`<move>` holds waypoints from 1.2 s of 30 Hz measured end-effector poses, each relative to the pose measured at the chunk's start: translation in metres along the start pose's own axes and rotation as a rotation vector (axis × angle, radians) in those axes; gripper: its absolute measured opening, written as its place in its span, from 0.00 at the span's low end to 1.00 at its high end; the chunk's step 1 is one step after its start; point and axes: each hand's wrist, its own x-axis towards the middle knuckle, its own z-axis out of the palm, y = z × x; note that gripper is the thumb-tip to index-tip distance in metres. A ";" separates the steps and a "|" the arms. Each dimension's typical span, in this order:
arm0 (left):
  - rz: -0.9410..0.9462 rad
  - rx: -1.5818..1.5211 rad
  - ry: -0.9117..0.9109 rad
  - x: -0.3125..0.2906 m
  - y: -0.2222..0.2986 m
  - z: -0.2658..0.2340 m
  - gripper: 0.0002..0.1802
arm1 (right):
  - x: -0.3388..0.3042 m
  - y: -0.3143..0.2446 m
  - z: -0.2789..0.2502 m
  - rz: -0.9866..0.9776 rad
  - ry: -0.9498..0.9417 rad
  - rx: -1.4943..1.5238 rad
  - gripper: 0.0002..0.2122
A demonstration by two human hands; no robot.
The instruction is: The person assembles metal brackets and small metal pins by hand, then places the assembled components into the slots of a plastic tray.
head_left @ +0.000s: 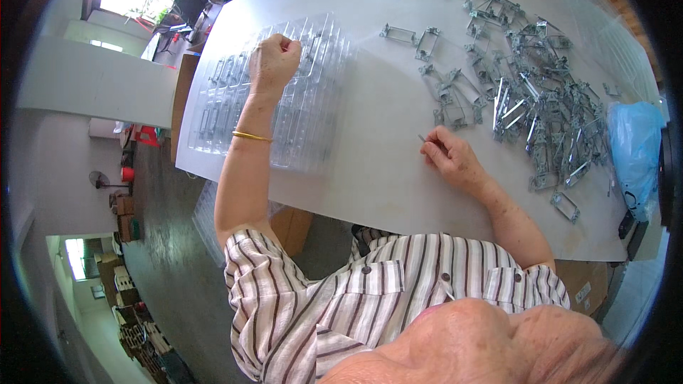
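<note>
A clear plastic blister tray (324, 144) with moulded compartments lies on the left of the white table, metal brackets in several of them. Over its far part my left hand (276, 62) is closed, its fingers curled in; whatever they hold is hidden. My right hand (454, 162) rests low over the middle of the table, thumb and fingers pinched on a small thin grey metal piece (422, 138). Beyond and to the right of it spreads a heap of grey metal brackets (544, 99), narrow rectangular frames. A few loose brackets (427, 43) lie apart from the heap.
A blue plastic bag (635, 149) sits at the table's right edge. More clear plastic trays (605, 21) lie at the far right. Below the table's near edge stand a cardboard box (292, 231) and another clear tray (206, 220).
</note>
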 end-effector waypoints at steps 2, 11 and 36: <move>-0.035 -0.024 0.015 -0.005 -0.009 -0.006 0.18 | -0.001 0.001 0.001 0.022 -0.008 -0.012 0.06; -0.209 0.193 0.532 -0.054 -0.167 -0.099 0.13 | 0.006 0.005 0.004 0.083 -0.040 0.029 0.05; -1.336 0.395 0.070 -0.364 -0.426 0.030 0.17 | -0.003 0.011 -0.015 0.158 0.155 -0.034 0.05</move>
